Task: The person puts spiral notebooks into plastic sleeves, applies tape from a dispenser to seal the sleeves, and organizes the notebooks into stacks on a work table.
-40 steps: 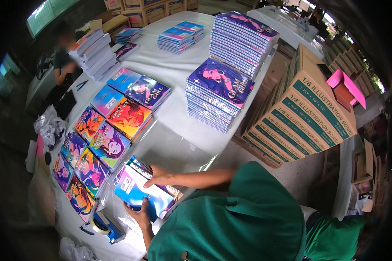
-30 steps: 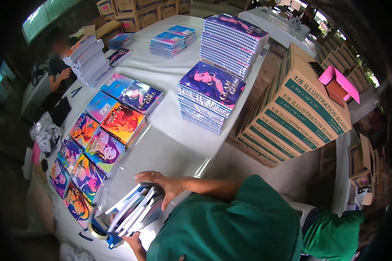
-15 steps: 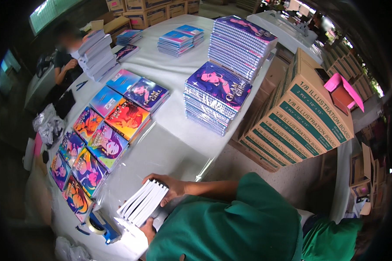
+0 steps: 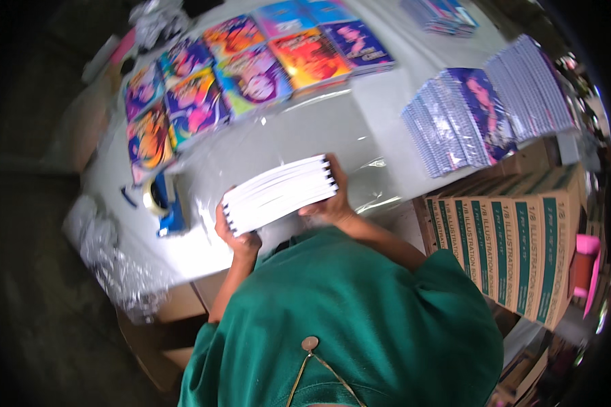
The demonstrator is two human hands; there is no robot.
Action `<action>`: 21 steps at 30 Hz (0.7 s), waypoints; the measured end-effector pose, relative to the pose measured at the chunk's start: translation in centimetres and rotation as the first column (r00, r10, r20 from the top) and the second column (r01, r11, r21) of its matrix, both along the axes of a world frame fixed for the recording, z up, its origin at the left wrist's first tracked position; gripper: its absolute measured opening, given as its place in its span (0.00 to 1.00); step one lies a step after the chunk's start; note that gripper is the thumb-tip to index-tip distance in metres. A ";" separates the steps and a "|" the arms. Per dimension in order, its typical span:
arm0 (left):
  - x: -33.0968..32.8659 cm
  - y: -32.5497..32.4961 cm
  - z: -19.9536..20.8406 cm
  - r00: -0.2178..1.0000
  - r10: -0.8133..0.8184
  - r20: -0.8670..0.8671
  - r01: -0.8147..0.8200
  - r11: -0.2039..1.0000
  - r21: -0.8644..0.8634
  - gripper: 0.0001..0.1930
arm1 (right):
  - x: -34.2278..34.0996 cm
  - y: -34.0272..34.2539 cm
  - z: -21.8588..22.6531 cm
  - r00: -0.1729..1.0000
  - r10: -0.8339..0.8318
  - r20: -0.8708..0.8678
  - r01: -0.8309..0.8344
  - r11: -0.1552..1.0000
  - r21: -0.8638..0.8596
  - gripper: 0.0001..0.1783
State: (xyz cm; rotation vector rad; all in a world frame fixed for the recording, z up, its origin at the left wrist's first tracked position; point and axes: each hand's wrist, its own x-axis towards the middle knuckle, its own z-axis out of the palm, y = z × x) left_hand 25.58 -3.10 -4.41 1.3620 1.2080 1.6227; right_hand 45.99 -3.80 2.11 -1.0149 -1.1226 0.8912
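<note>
Several white-edged spiral-bound notebooks, gathered as one bundle (image 4: 278, 193), held on edge between both hands just above the near part of the white desk (image 4: 387, 102), close in front of the green-shirted chest. Left hand (image 4: 236, 237) clamped on the lower left corner of the bundle, fingers (image 4: 221, 218) curled up around its end. Right hand (image 4: 332, 200) gripping the right end by the black spiral binding, fingers wrapped behind the stack and mostly hidden, thumb side pressed against the paper edges. Page edges turned up toward the camera, bundle tilted, right end higher than the left.

Under the bundle, a sheet of clear glossy plastic film (image 4: 278, 136) spread over the desk. Just to the left, a blue tape dispenser with a roll of tape (image 4: 161, 200), near the desk's left edge and apart from the left hand. Farther off, two rows of brightly coloured notebook covers (image 4: 251, 74) laid flat and overlapping. To the right, two tall stacks of purple-covered spiral notebooks (image 4: 468, 119), well apart from the hands. Beside the desk on the right, a row of brown cardboard cartons with green printing (image 4: 509, 237). Crumpled clear plastic wrap (image 4: 108, 258) heaped off the desk's lower left corner.
</note>
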 end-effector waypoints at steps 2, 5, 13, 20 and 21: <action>-0.4 0.3 0.2 0.990 -0.101 -0.097 0.110 0.990 0.089 0.52 | 0.3 0.0 -0.6 0.994 0.101 -0.041 -0.102 0.995 -0.007 0.57; -0.3 0.4 0.3 0.966 -0.190 -0.174 0.210 0.972 0.104 0.52 | 0.6 0.7 -1.5 0.979 0.202 0.009 -0.202 0.978 0.049 0.61; -1.5 -0.8 -2.3 0.763 -0.533 -0.367 0.406 0.836 -0.370 0.36 | 1.5 -0.6 -9.7 0.659 0.044 0.751 -0.175 0.980 0.095 0.46; -0.3 0.3 2.5 0.891 -0.345 -0.295 0.199 0.881 -0.429 0.36 | 1.5 0.7 -4.0 0.893 0.112 0.437 -0.059 0.989 -0.134 0.38; 0.1 0.3 4.4 0.912 -0.306 -0.273 0.166 0.884 -0.436 0.38 | 1.3 0.7 -2.4 0.874 0.077 0.479 -0.004 0.988 -0.152 0.37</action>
